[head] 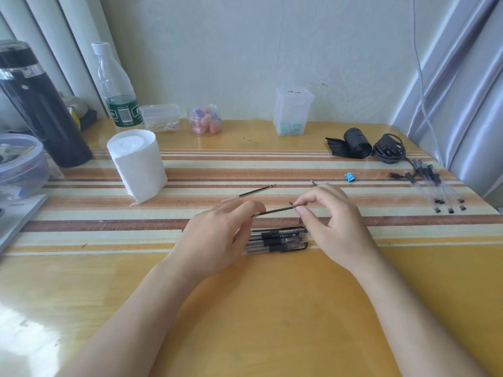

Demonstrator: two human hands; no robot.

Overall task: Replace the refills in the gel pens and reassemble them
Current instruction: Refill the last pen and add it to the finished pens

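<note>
Both hands meet over the middle of the counter (272,308), holding one thin dark refill (275,211) between them, raised a little and slanting up to the right. The left hand (217,240) grips its lower left end with curled fingers, while the right hand (332,221) pinches the upper right end between thumb and forefinger (the other fingers are loosely bent). Just below the refill, between the two hands, a small bunch of gel pens (277,239) lies on the counter, black grips and caps side by side. A second refill (249,193) lies alone on the striped mat (408,229) beyond the left hand, near a roll of tissue (137,164). Further right sit a blue binder clip (349,176) and, well apart near the counter's edge, a loose row of clear pens (441,190) beside a coiled black cable (389,152).
</note>
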